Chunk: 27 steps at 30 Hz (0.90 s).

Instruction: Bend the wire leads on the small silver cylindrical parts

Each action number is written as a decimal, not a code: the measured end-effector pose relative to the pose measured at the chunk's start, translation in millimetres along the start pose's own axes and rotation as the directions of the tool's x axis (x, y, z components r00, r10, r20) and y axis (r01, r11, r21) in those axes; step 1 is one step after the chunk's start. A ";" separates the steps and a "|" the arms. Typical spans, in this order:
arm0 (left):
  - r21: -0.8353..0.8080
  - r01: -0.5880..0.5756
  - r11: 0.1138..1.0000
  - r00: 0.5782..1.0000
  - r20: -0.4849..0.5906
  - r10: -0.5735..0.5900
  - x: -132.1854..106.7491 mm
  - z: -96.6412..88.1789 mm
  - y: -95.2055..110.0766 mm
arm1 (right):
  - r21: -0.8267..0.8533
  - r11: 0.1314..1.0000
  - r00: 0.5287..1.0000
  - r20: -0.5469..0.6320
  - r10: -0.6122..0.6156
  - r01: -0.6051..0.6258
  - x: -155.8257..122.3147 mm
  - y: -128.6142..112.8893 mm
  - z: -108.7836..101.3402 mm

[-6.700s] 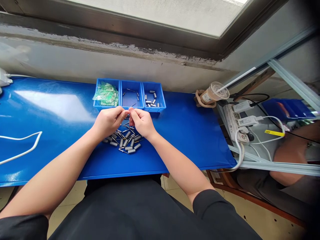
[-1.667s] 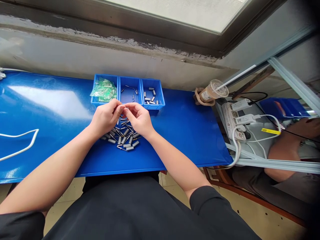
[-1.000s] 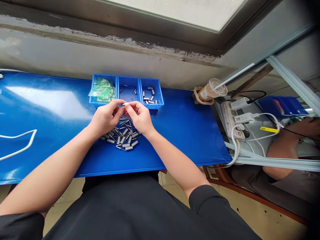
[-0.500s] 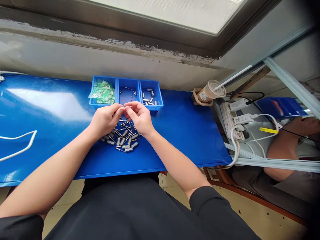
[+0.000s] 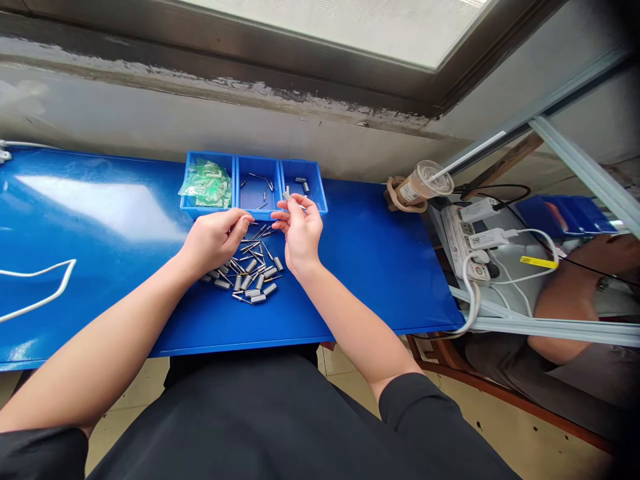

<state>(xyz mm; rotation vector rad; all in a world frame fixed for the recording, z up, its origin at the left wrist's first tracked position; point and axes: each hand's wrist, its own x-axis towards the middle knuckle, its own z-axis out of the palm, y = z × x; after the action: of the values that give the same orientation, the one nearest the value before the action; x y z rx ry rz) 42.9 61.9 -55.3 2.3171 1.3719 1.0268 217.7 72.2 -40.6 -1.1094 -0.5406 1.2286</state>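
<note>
My right hand (image 5: 301, 229) pinches a small grey metal part (image 5: 286, 195) and holds it just over the front rim of the right compartment of a blue three-part tray (image 5: 274, 213). That compartment holds a few similar grey parts (image 5: 301, 181). My left hand (image 5: 217, 237) rests closed on the blue table (image 5: 380, 260), its fingertips pressed together; what they hold is too small to see. Between and below my hands lies a pile of grey metal parts with thin pins (image 5: 250, 277). The middle compartment holds loose pins (image 5: 260, 181); the left one holds a green packet (image 5: 207, 185).
A plastic cup with a straw (image 5: 423, 183) stands at the table's right end. Beyond it lies a white power strip with plugs and cables (image 5: 473, 243). Another person's arm (image 5: 585, 313) shows at the far right. A white cable (image 5: 37, 287) crosses the left side.
My hands were pinched together over the pile. The right hand has now pulled away and moved up and right to the tray's right compartment with a grey part; the left stayed.
</note>
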 end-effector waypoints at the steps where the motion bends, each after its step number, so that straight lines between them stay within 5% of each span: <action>1: 0.000 0.005 1.000 1.000 0.001 -0.005 0.0 0.0 0.1 | 0.005 1.000 1.000 -0.014 -0.007 0.007 -0.2 -0.2 -0.2; 6: -0.003 0.004 1.000 1.000 -0.006 -0.004 -0.3 0.8 -0.7 | -0.069 0.995 0.997 0.034 -0.068 0.071 4.1 7.6 -4.8; 10: 0.002 -0.022 1.000 1.000 -0.020 0.022 -0.2 2.2 -1.2 | -0.258 0.951 0.950 0.300 -0.090 0.171 4.7 16.4 -9.6; 13: 0.027 -0.029 0.999 0.999 -0.041 0.030 0.2 2.7 -2.0 | -0.417 0.850 0.795 0.607 -0.003 0.322 -0.1 14.1 -14.3; 17: 0.039 -0.006 0.999 0.997 -0.079 0.009 0.0 2.8 -3.5 | -0.508 0.643 0.566 0.813 0.138 0.573 -2.9 2.9 -22.5; 20: 0.036 0.014 0.999 0.996 -0.094 -0.011 -1.0 3.7 -4.9 | -0.503 0.556 0.469 0.856 0.217 0.661 -0.6 0.8 -25.6; 27: 0.027 -0.001 1.000 0.997 -0.082 0.003 -1.4 5.4 -4.2 | -0.422 0.552 0.325 0.907 0.269 0.720 0.5 13.7 -23.0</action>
<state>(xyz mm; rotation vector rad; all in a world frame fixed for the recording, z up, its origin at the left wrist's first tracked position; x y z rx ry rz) 43.3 63.6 -62.0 2.3199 1.4230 1.1215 230.7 63.3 -62.3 -0.7870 -2.3755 1.2087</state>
